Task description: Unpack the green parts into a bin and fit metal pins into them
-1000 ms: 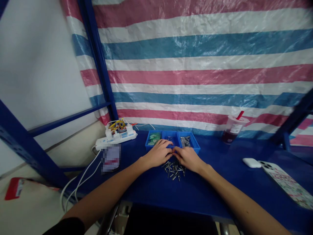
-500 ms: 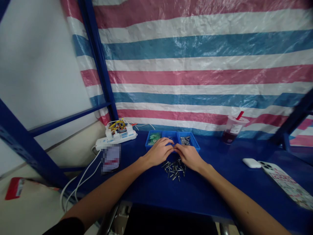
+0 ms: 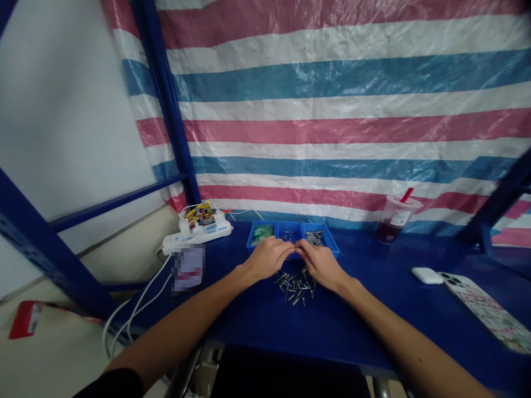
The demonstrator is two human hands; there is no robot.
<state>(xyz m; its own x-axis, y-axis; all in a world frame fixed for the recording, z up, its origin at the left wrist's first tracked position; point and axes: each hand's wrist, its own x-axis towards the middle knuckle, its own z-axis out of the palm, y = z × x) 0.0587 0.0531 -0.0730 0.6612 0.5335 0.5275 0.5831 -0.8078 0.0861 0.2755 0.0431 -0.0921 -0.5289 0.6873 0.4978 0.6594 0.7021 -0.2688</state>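
My left hand (image 3: pixel 269 258) and my right hand (image 3: pixel 320 262) meet fingertip to fingertip at the front edge of a blue three-section tray (image 3: pixel 334 247). Both are closed in a pinch, and whatever sits between the tips is too small to name. The tray's left section holds green pieces (image 3: pixel 261 232). A few small metal bits (image 3: pixel 287 236) lie in its middle section, and silver metal pieces (image 3: pixel 314 238) fill part of the right one. Just below my hands, a loose pile of thin metal pin-like pieces (image 3: pixel 296 288) is spread on the blue table (image 3: pixel 257 315).
At the left are a white power strip (image 3: pixel 199 236), white cables (image 3: pixel 139 303) and a blurred packet (image 3: pixel 188 269). A lidded drink cup (image 3: pixel 393 221) stands at the right, with a white earphone case (image 3: pixel 426 276) and a phone (image 3: pixel 485 309) nearer me.
The fingers of my left hand have curled in from over the tray, uncovering its middle section. My right hand stays nearly in place; the pile looks the same.
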